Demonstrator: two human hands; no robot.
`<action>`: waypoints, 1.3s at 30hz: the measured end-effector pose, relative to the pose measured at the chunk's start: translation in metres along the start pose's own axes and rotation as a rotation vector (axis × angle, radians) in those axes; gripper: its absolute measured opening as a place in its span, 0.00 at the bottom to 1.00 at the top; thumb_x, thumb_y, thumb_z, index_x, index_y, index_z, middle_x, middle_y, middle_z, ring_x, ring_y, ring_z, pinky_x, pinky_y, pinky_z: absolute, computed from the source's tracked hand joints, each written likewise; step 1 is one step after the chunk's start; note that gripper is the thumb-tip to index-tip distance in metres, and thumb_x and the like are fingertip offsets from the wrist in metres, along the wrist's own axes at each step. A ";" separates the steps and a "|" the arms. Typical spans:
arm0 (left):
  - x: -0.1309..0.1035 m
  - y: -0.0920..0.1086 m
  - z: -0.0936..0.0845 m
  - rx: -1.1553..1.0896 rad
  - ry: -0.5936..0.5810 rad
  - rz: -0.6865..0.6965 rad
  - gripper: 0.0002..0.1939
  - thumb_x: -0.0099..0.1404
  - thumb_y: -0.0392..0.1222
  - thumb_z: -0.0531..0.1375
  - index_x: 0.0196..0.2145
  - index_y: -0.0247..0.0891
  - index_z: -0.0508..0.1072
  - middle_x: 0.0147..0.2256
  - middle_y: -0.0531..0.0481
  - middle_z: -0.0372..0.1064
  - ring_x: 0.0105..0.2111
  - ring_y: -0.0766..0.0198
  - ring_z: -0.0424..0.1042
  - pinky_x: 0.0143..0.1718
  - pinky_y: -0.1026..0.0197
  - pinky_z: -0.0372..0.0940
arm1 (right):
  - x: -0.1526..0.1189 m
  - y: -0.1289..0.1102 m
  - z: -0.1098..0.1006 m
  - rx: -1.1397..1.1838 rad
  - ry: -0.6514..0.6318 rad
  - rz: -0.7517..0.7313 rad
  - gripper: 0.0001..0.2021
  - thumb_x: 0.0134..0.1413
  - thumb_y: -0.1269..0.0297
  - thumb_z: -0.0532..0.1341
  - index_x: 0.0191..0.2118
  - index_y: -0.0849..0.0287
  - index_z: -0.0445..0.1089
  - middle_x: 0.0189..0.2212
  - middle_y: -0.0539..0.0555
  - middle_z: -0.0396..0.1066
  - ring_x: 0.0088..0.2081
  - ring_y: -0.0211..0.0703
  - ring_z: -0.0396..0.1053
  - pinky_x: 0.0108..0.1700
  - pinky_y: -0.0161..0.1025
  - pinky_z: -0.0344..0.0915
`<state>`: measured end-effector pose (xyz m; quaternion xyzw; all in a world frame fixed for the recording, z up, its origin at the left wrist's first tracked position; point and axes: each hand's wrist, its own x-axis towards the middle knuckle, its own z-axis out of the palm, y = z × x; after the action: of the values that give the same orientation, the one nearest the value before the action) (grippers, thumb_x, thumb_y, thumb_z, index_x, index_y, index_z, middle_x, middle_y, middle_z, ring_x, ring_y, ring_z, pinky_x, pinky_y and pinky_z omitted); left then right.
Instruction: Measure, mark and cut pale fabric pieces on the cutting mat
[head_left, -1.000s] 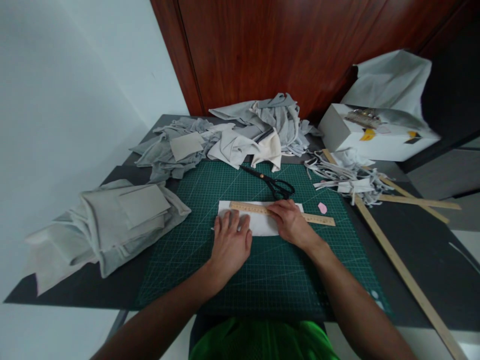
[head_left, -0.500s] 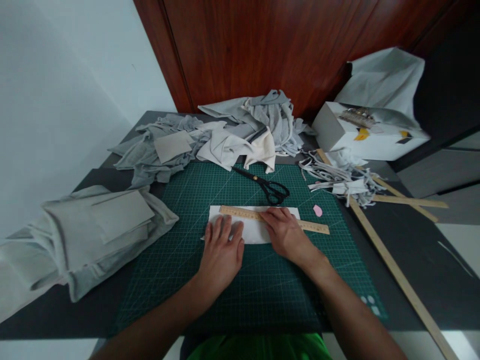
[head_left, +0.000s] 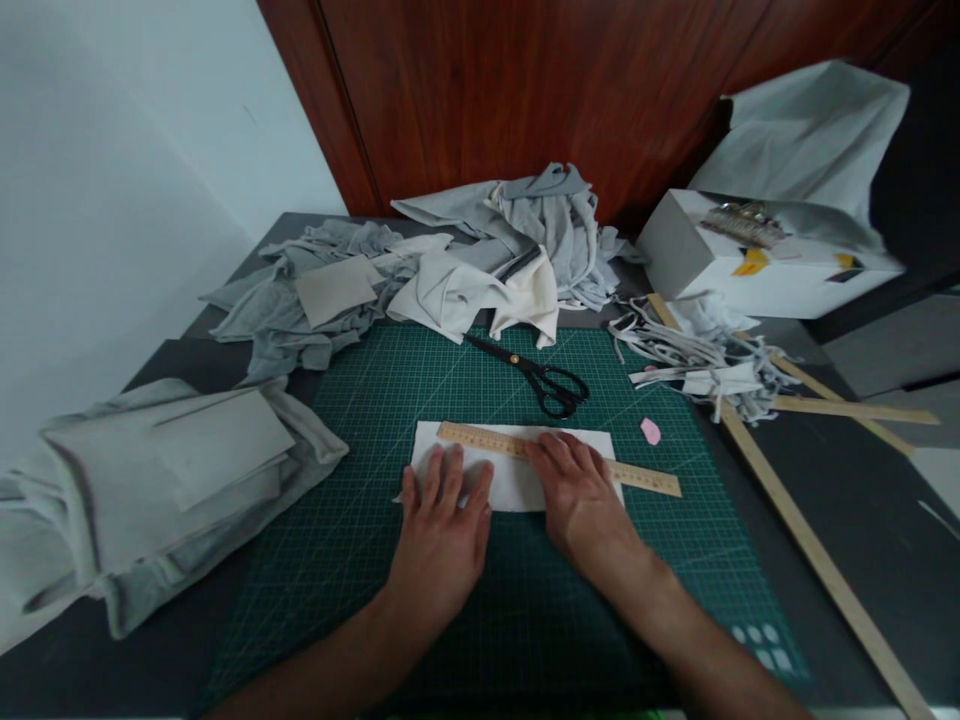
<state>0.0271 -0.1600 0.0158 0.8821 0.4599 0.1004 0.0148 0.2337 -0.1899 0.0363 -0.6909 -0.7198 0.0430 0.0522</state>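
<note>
"Nearest?"
"The left hand [head_left: 441, 540] is spread flat on the sheet [head_left: 517, 485]. The ruler [head_left: 484, 439], laid aslant across it, is touched by the right hand [head_left: 581, 495]; whether gripped cannot be told."
"Beyond?"
"Scissors [head_left: 531, 370], on the mat [head_left: 360, 430]."

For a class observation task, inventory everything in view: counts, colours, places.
Table: one, dark grey, beneath
Mat: one, green, on table
Sheet: one, white, on mat
Ruler: one, tan, across sheet
Scissors: one pair, black, beyond sheet
Scrap: one, pink, right of sheet
Fabric heaps: uncounted, grey-white, left and back
Rectangles: several, pale, on left heaps
Strips: uncounted, whitish, right
Sticks: at least three, tan, right
Box: one, white, back right
Cloth: one, grey, at box
Woodwork: one stretch, red-brown, behind table
Wall: one stretch, pale, left
Left hand: one, bare, on sheet
Right hand: one, bare, on ruler
</note>
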 end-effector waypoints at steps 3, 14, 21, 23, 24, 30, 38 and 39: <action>-0.001 -0.001 0.000 -0.007 -0.010 0.007 0.22 0.76 0.45 0.56 0.65 0.49 0.72 0.70 0.36 0.60 0.70 0.35 0.58 0.66 0.25 0.57 | -0.004 0.001 0.008 -0.011 0.029 0.000 0.31 0.60 0.82 0.52 0.67 0.60 0.68 0.69 0.60 0.65 0.70 0.60 0.57 0.67 0.60 0.59; 0.003 -0.001 0.000 -0.039 0.002 0.006 0.23 0.76 0.46 0.54 0.65 0.49 0.71 0.70 0.37 0.59 0.71 0.36 0.57 0.66 0.25 0.57 | -0.005 0.004 0.024 0.021 0.119 -0.007 0.36 0.58 0.82 0.51 0.71 0.59 0.62 0.69 0.61 0.64 0.71 0.62 0.57 0.68 0.68 0.58; 0.003 -0.002 0.001 -0.057 0.008 0.002 0.22 0.76 0.46 0.54 0.65 0.49 0.72 0.70 0.37 0.58 0.71 0.36 0.56 0.67 0.24 0.55 | 0.000 0.007 0.022 0.014 0.141 0.011 0.32 0.56 0.80 0.53 0.67 0.61 0.66 0.67 0.63 0.68 0.69 0.61 0.61 0.67 0.63 0.58; 0.003 -0.002 0.000 -0.058 0.008 0.002 0.22 0.76 0.47 0.54 0.65 0.49 0.72 0.70 0.36 0.59 0.71 0.36 0.56 0.66 0.24 0.56 | 0.003 0.008 0.022 0.026 0.173 0.011 0.30 0.56 0.80 0.54 0.65 0.66 0.67 0.65 0.65 0.69 0.67 0.61 0.62 0.67 0.61 0.59; 0.003 -0.002 0.000 -0.059 0.010 0.004 0.22 0.76 0.47 0.54 0.64 0.49 0.72 0.70 0.36 0.60 0.71 0.36 0.56 0.66 0.24 0.56 | 0.004 0.009 0.022 0.033 0.188 0.011 0.30 0.55 0.79 0.54 0.65 0.68 0.67 0.64 0.67 0.70 0.67 0.61 0.63 0.67 0.60 0.59; 0.003 -0.002 0.000 -0.059 -0.005 0.002 0.22 0.77 0.47 0.54 0.64 0.49 0.72 0.70 0.36 0.60 0.71 0.36 0.56 0.66 0.24 0.56 | 0.006 0.010 0.025 0.050 0.240 0.029 0.33 0.53 0.78 0.55 0.67 0.67 0.64 0.64 0.68 0.69 0.66 0.62 0.64 0.66 0.61 0.59; 0.003 -0.003 -0.001 -0.058 -0.013 0.012 0.23 0.76 0.47 0.54 0.65 0.49 0.71 0.70 0.36 0.58 0.71 0.36 0.56 0.66 0.25 0.56 | 0.004 0.014 0.029 0.040 0.235 0.083 0.35 0.54 0.78 0.55 0.69 0.66 0.60 0.66 0.70 0.66 0.70 0.67 0.59 0.67 0.69 0.56; 0.003 -0.003 -0.001 -0.056 -0.012 0.014 0.23 0.77 0.47 0.54 0.65 0.49 0.71 0.70 0.36 0.58 0.71 0.35 0.57 0.66 0.25 0.56 | 0.003 0.012 0.027 0.041 0.239 0.080 0.36 0.53 0.78 0.55 0.70 0.66 0.59 0.67 0.70 0.65 0.70 0.68 0.58 0.67 0.69 0.56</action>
<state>0.0261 -0.1557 0.0173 0.8852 0.4504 0.1083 0.0417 0.2423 -0.1860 0.0076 -0.7181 -0.6793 -0.0229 0.1498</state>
